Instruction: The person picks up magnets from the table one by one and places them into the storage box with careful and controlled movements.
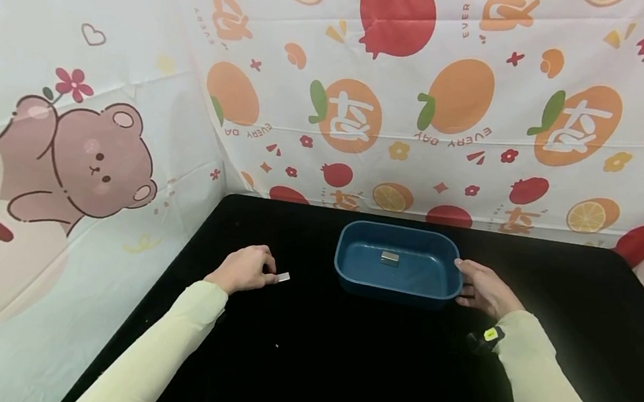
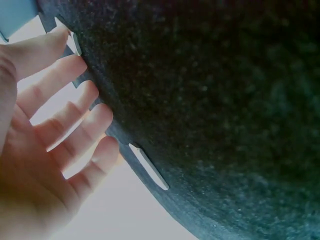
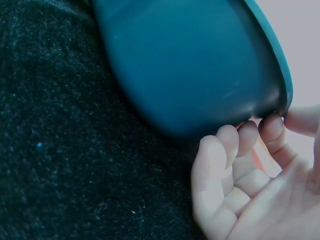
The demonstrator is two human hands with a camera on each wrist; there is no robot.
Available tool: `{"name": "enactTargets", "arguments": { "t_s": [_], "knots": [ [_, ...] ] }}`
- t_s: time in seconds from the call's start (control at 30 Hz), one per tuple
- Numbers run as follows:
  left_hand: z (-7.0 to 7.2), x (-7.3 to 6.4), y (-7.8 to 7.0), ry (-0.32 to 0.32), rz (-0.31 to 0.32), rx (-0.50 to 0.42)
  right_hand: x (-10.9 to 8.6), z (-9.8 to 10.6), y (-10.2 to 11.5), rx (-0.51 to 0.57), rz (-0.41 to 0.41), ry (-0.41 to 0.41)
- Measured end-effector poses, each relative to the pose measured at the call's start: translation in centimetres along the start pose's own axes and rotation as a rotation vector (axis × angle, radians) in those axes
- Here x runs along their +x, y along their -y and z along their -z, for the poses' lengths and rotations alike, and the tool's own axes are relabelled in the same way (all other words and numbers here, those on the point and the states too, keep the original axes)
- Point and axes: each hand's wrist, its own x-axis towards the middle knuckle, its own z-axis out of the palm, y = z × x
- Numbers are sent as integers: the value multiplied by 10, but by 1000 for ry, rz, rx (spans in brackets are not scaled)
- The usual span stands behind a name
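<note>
My left hand is low at the left of the table, pinching a small flat silvery-white piece between thumb and index finger. The left wrist view shows this piece at the thumb tip, with the other fingers spread below. A second thin pale piece lies on the black surface near the little finger. At the right end of a blue plastic basin, my right hand grips the rim, thumb on top and fingers against the outer wall. Inside the basin sits a small shiny metallic block.
A black cloth-like tabletop lies under everything. Behind it hangs a fruit-print curtain, and a bear-print curtain hangs along the left. A tiny white speck is on the tabletop in front of the basin.
</note>
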Motion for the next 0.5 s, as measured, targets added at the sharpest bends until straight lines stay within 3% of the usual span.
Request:
{"name": "enactTargets", "arguments": {
  "t_s": [0.5],
  "knots": [
    [-3,-2,-2,-31,24,30,0,-1,1,3,2,9]
  ]
}}
